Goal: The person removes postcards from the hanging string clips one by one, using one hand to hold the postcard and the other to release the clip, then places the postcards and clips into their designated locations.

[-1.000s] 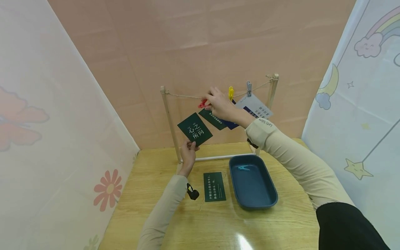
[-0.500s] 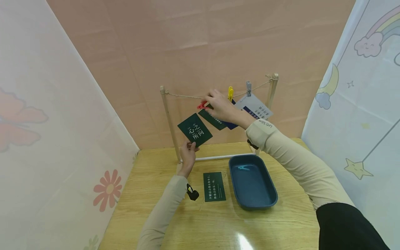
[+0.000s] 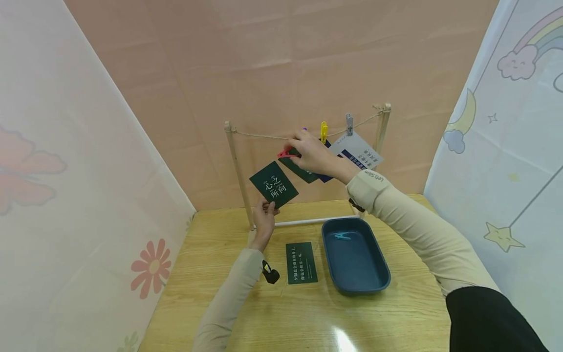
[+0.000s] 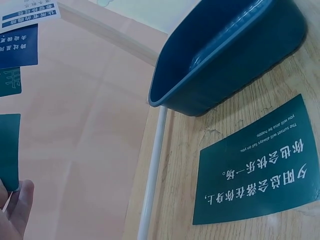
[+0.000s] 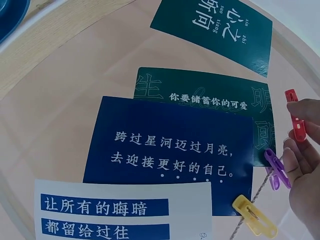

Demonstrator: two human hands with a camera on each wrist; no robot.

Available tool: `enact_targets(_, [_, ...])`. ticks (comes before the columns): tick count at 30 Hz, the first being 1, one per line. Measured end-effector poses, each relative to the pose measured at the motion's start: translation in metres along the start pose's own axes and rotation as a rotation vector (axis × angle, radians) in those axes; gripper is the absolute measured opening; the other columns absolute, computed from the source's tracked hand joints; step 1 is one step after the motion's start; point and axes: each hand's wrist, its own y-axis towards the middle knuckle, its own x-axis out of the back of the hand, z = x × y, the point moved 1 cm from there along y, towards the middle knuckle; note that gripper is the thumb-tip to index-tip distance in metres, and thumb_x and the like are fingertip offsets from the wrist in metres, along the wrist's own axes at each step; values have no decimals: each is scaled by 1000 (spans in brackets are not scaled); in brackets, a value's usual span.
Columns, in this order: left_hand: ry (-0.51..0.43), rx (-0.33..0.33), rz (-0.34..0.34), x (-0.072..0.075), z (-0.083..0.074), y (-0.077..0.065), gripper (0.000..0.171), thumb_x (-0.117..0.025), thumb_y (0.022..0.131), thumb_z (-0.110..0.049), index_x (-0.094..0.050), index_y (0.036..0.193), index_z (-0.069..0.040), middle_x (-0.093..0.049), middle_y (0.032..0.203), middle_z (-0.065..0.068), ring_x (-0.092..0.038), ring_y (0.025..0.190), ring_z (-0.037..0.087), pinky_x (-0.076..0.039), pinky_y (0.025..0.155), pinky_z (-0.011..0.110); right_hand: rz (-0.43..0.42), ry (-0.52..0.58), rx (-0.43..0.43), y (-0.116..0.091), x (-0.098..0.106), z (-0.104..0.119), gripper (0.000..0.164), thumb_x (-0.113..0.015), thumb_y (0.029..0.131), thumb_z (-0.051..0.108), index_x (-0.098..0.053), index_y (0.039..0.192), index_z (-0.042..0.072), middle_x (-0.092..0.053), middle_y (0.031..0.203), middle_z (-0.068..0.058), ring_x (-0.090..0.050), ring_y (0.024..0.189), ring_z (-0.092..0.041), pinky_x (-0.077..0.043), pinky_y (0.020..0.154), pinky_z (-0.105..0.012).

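Note:
My left hand (image 3: 264, 220) pinches the lower corner of a dark green card (image 3: 273, 185) with white characters, holding it tilted below the string (image 3: 261, 135). In the right wrist view, my right hand (image 5: 306, 150) pinches a red clothespin (image 5: 296, 115) between thumb and fingers. That clothespin is apart from the held card, above and to its right in the head view. Beside my right hand, another green card (image 5: 200, 100) hangs by a purple clothespin (image 5: 276, 167). A blue card (image 5: 165, 145) with a yellow clothespin (image 5: 255, 217) overlaps it, and a white card (image 3: 357, 149) hangs by a grey clothespin (image 3: 349, 124).
Two wooden posts (image 3: 239, 176) carry the string, with a white bar (image 3: 303, 222) low between them. A green card (image 3: 301, 263) lies on the wooden table (image 3: 352, 322). Right of it stands a dark blue tub (image 3: 358, 271) with a light blue clothespin (image 3: 342, 236) inside.
My right hand has sunk slightly with the red clothespin, and the purple clothespin's tip now shows above it. My left hand and its card have barely moved.

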Motion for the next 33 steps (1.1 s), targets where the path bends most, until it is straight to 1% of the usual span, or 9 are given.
enact_targets(4, [17,12,-7,0,1,-1,12,-55,100,1,-59,108,9,-59,97,24,-66,86,44,-59,82,53,13,7,-7,-1,-2,0,24,-74,87,1,-68,110,-2,-60,110,-16,-54,96,-29,-52,83,-40])
enact_targets(7, [14,16,-8,1,2,-2,12,-56,100,2,-59,108,9,-59,96,24,-66,87,46,-59,82,53,29,18,-25,-2,-4,-1,25,-74,88,1,-68,112,-2,-59,111,-15,-54,94,-29,-52,82,-40])
enact_targets(11, [14,12,-11,1,7,-2,12,-55,99,2,-59,108,9,-59,97,25,-66,87,46,-60,80,50,51,10,-44,-4,-5,-3,29,-73,90,4,-66,117,-3,-58,109,-15,-52,91,-28,-51,78,-39])
enact_targets(15, [27,8,-20,2,10,-2,13,-56,99,2,-60,108,10,-60,97,26,-67,86,44,-61,78,47,69,-13,-56,-6,-6,-5,30,-73,91,7,-66,119,-2,-56,108,-15,-48,90,-28,-47,76,-39])
enact_targets(18, [25,12,-18,2,10,-2,13,-56,99,1,-60,108,10,-60,97,25,-66,86,44,-61,79,47,76,-21,-61,-8,-6,-6,30,-73,90,7,-66,118,-2,-55,109,-15,-48,94,-29,-47,79,-40])
enact_targets(23, [22,12,-11,4,5,-3,12,-54,99,4,-59,108,11,-59,96,25,-65,87,45,-62,79,43,68,-20,-46,-11,-6,-7,30,-75,89,5,-66,117,-2,-57,112,-16,-52,99,-30,-51,84,-41])
enact_targets(28, [18,23,-7,6,5,-4,12,-54,99,5,-59,108,11,-58,97,25,-65,88,44,-62,78,37,53,-2,-15,-14,-7,-8,25,-75,87,1,-68,111,-2,-58,109,-15,-53,97,-30,-51,83,-41])
enact_targets(30, [11,27,-8,6,6,-4,13,-54,99,4,-58,109,12,-58,98,26,-64,88,44,-62,78,38,50,7,-4,-15,-8,-9,24,-75,86,0,-68,109,-2,-58,108,-15,-54,96,-29,-51,84,-41])
enact_targets(33, [0,22,-6,7,8,-4,15,-54,99,5,-57,111,14,-57,100,30,-63,90,47,-61,80,44,50,10,8,-16,-9,-10,22,-74,86,-2,-68,108,-1,-59,107,-14,-56,96,-29,-51,85,-41])
